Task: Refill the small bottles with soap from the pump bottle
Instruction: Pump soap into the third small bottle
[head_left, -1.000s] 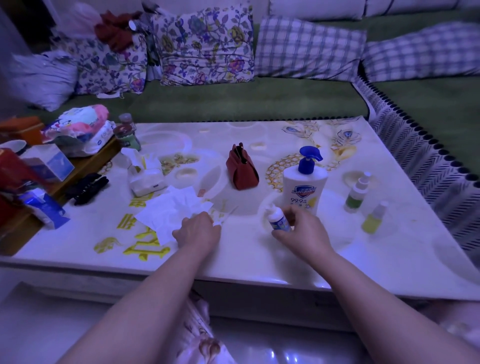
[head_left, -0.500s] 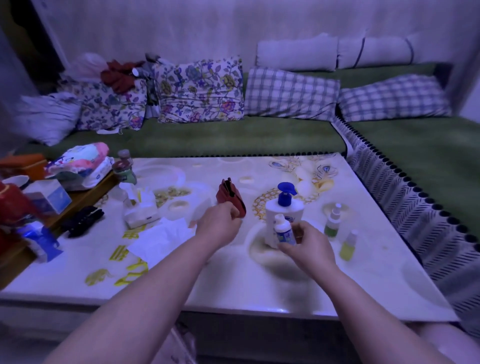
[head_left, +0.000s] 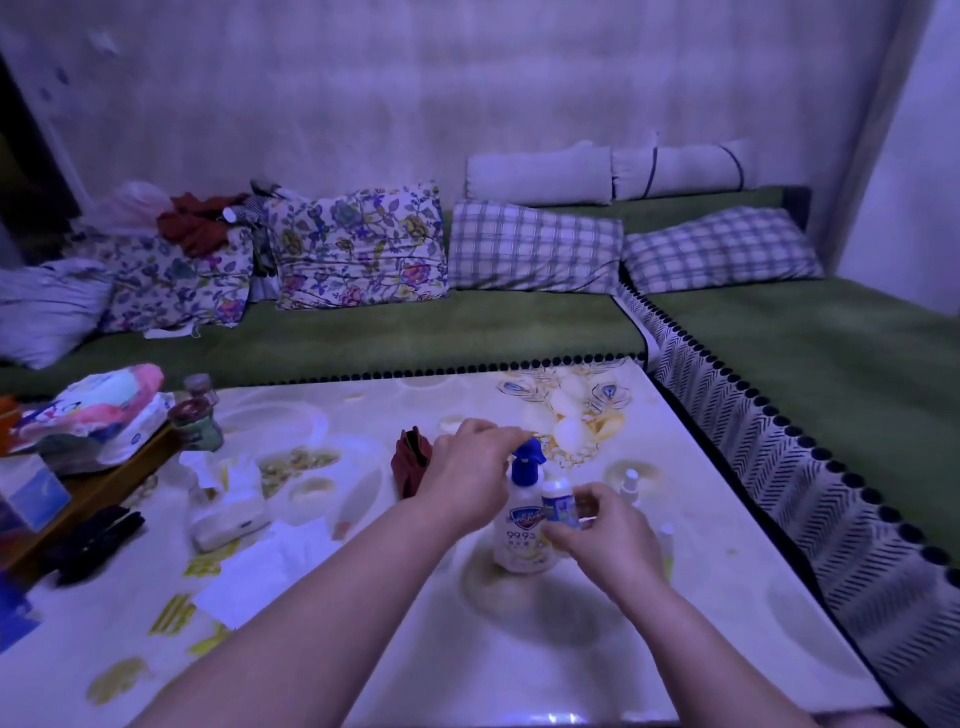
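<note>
The white pump bottle (head_left: 522, 530) with a blue pump head (head_left: 529, 457) stands mid-table. My right hand (head_left: 605, 535) grips a small white bottle (head_left: 558, 503) with a blue-green label, held upright just right of the pump spout. My left hand (head_left: 470, 475) is over the pump bottle, its fingers reaching onto the blue head. Two more small bottles stand to the right: one with a white cap (head_left: 630, 483), another (head_left: 666, 540) mostly hidden behind my right hand.
A red pouch (head_left: 410, 462) stands left of my left hand. Tissues (head_left: 244, 577) and a tissue pack (head_left: 228, 514) lie at the left, with a drink bottle (head_left: 200, 421) and a cluttered wooden stand (head_left: 104, 483) beyond. A green sofa wraps the table's far and right sides.
My left hand left the tissues and moved right and up onto the pump head. My right hand lifted the small bottle beside the spout. The camera tilted upward.
</note>
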